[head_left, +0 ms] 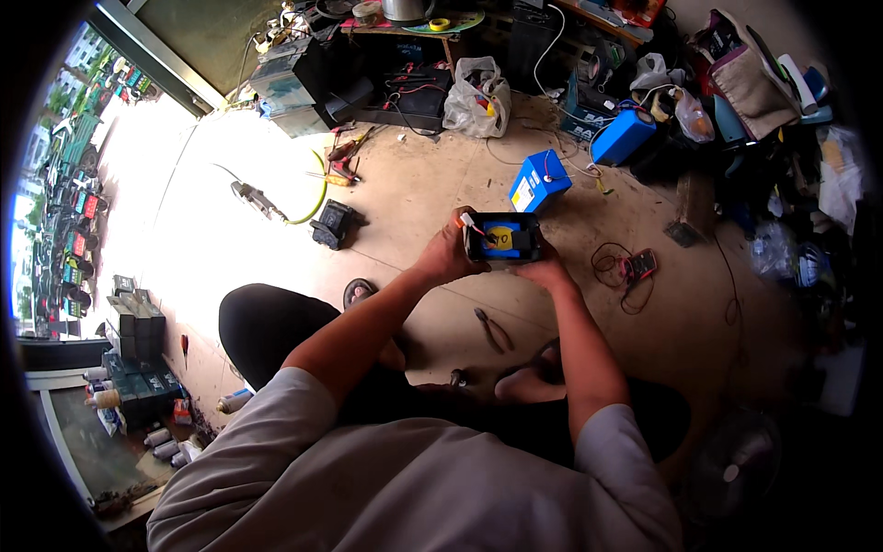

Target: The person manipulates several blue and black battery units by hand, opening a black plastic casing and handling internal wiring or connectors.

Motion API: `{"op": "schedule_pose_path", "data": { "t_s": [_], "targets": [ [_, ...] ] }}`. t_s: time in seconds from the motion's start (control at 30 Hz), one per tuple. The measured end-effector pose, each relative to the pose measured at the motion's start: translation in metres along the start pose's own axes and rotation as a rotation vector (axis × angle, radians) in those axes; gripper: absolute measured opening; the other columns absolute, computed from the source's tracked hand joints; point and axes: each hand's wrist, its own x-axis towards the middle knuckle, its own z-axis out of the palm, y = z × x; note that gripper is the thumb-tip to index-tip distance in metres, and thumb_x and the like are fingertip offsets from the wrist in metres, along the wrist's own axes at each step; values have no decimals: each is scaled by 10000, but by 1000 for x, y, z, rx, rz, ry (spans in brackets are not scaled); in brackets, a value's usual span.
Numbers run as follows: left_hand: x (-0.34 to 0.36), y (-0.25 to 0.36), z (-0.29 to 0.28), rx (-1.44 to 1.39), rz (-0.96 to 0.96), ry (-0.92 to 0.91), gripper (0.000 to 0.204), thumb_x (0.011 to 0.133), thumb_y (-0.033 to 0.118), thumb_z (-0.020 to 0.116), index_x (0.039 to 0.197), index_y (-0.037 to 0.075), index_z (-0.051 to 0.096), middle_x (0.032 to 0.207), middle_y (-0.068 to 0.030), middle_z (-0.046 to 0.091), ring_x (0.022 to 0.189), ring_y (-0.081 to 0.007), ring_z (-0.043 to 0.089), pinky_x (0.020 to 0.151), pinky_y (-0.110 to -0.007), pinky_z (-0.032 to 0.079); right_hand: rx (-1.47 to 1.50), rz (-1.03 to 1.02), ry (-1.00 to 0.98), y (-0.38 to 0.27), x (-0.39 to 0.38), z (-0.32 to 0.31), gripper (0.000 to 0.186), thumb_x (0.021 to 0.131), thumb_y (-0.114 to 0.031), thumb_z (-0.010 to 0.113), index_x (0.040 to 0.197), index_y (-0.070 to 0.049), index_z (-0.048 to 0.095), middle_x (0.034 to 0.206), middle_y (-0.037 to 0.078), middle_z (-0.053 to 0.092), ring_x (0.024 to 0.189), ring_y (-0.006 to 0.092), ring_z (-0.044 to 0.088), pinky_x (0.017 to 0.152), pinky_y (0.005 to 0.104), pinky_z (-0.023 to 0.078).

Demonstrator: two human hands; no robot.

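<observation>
Both hands hold a black open-topped battery case (474,247) in front of me. Inside it sits a blue battery pack (489,227) with a round yellow label. My left hand (445,250) is wrapped round the left side of the case, by a small white connector (467,221) on short leads. On the right side, my right hand (544,269) grips the lower edge, its fingers partly hidden beneath. Just beyond the case, a second blue battery pack (543,182) stands on the floor. Closer to my feet lie pliers (495,329) with open handles.
A red multimeter (638,266) with coiled leads lies to the right. Left of the case are a black block-shaped part (333,224) and a yellow-green hose (317,198). A plastic bag (476,97), another blue pack (623,136) and piled clutter line the back.
</observation>
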Motion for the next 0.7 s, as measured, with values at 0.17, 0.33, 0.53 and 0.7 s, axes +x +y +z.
{"op": "schedule_pose_path", "data": {
  "t_s": [0.17,0.33,0.53,0.7],
  "targets": [
    [10,-9,1,-140,-12,46,1009,621,226,1004,1426,45,422,1317,-139,600,1245,-267,615,1070,-441,513,-27,63,-43,-33,1,-7,1165,574,-157,1025,1574,-97,431,1413,117,681,1291,241,651,1090,362,534],
    [8,49,-33,-268,-44,65,980,630,314,1030,1389,-14,504,1304,-162,661,1242,-255,623,1113,-407,475,76,-34,-216,-80,-28,-21,927,655,-150,998,1475,-58,576,1382,105,702,1260,220,658,1074,371,535],
    [-12,125,-88,-525,-21,286,969,710,345,993,1426,-94,509,1297,-185,665,1240,-253,630,1112,-376,473,391,-239,-44,-164,-70,-27,913,791,-289,967,1519,-4,495,1407,93,652,1283,219,616,1088,369,498],
    [-19,164,-126,-1240,-10,297,755,889,422,849,1364,-87,557,1205,-174,708,1049,-246,727,981,-392,594,660,-155,-217,-206,-112,-64,1101,780,-635,880,1579,-15,445,1528,84,557,1399,210,516,1174,367,405]
  ]
}}
